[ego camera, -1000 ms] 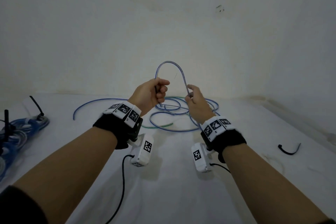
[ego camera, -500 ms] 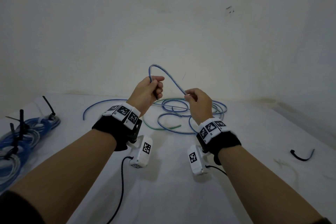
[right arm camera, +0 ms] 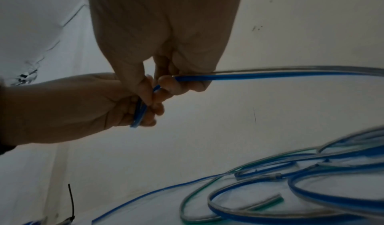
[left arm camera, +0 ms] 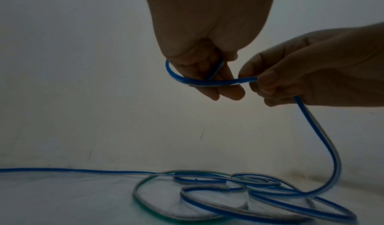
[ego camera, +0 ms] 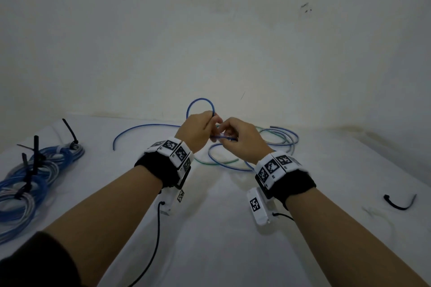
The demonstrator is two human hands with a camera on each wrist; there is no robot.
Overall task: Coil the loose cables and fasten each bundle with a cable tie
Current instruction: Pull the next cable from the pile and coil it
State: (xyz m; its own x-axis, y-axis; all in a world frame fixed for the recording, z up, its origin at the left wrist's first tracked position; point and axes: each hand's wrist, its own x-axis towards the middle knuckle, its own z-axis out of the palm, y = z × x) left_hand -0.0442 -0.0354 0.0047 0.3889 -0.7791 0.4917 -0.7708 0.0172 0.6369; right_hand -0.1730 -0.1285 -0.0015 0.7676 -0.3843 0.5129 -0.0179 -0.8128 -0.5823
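My left hand [ego camera: 206, 124] grips a small upright loop of the blue cable [ego camera: 200, 101] above the white table [ego camera: 210, 228]. My right hand [ego camera: 225, 134] is right against it and pinches the same cable [left arm camera: 218, 83] where it leaves the loop. From the right hand the cable [left arm camera: 324, 138] hangs down to a loose pile of blue and green cable [ego camera: 277, 144] on the table behind the hands. In the right wrist view the strand [right arm camera: 270, 75] runs off to the right from my right fingers [right arm camera: 166, 82], and the left hand [right arm camera: 124, 107] holds two turns.
Several coiled blue bundles [ego camera: 35, 170] fastened with black cable ties lie at the table's left edge. One loose black cable tie [ego camera: 398, 204] lies at the right. A white wall stands just behind the table. A free cable end [ego camera: 114, 144] reaches left.
My right hand has moved left and now meets the left hand. The tall arch of cable between them has shrunk into a small round loop held by the left hand.
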